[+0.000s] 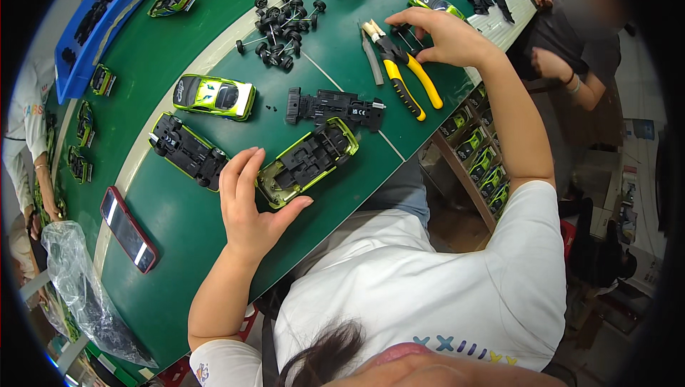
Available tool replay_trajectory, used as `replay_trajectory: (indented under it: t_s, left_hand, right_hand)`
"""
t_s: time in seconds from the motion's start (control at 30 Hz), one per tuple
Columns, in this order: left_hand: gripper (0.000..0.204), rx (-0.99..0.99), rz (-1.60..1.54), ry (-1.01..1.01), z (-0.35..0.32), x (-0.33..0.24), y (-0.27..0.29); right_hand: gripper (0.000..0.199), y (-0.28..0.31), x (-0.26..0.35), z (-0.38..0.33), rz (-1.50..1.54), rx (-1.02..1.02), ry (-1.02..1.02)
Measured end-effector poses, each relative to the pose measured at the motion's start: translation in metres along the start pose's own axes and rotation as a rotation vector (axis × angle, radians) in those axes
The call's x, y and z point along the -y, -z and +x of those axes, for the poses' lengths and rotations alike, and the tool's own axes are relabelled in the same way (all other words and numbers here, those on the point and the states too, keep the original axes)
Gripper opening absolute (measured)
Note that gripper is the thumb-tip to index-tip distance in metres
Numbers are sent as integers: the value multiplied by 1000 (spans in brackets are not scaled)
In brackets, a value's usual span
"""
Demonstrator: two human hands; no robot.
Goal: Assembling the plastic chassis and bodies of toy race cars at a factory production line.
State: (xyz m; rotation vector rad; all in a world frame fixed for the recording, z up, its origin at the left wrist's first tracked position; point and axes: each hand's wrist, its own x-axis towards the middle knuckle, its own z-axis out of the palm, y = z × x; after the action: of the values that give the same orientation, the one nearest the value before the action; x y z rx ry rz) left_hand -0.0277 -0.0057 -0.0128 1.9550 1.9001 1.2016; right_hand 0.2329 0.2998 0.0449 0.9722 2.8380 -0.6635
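Observation:
My left hand [250, 208] is spread, thumb and fingers apart, around the near end of an upturned green toy car [307, 161]. The car's black underside faces up, with part of its shell bare at the near end. Farther right, my right hand [457, 36] curves its thumb and index finger round a wheel axle [408, 37] with small black wheels, partly hidden by the hand. Yellow-and-black pliers [404, 76] lie beside it. A black chassis plate [335, 107] rests just beyond the upturned car.
Another upturned car [187, 151] and an upright green car [214, 97] lie left. A pile of wheel axles [282, 26] sits at the back. A phone [128, 230], plastic bag [78, 280] and blue bin [100, 37] are leftward. A box of cars [471, 155] stands below the table's right edge; people sit nearby.

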Motion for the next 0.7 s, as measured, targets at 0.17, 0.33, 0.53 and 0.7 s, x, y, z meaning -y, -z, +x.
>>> replay_trajectory:
  t_s: [0.17,0.33,0.53,0.7]
  left_hand:
    - [81,4,-1,3,0,0,-1]
    - [81,7,-4,14,-1,0,-1]
    - [81,14,-10,25,-1,0,-1]
    - [81,13,-14,30,-2,1,-1]
  right_hand:
    - [71,-2,0,-1,1,-46,43]
    - [68,-2,-6,1,-23,12,2]
    - [67,-1,-7,0,-8,-1,14]
    - [67,-5,-12,-3,10,-40,47]
